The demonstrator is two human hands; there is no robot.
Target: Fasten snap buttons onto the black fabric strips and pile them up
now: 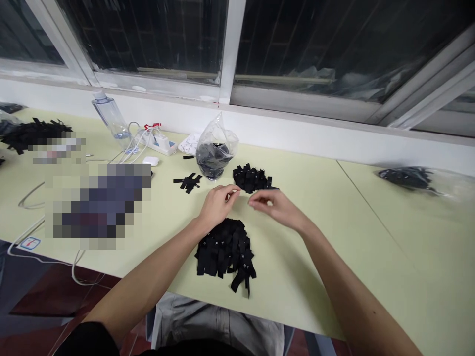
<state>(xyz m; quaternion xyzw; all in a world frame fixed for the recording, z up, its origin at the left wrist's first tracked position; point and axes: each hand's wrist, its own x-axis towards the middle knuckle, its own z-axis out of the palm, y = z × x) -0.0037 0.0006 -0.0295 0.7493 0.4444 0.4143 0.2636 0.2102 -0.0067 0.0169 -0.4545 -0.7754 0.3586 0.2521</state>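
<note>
My left hand (219, 201) is above the table, thumb and fingertips drawn together in a pinch. Whatever it may hold is too small to make out. Just to its right, my right hand (273, 203) is also pinched, its fingertips facing the left ones across a small gap. Below the hands lies a large pile of short black fabric strips (225, 252), some with small white marks. Behind the fingers sits a second pile of black strips (253, 178). A few loose black strips (188, 183) lie left of the left hand.
A clear plastic bag of black pieces (213, 155) stands behind the hands. To the left are a water bottle (113, 118), a power strip (159, 142) with cables, a white case (151, 161) and a blurred-out object (107, 198). Another bag (408, 178) lies far right.
</note>
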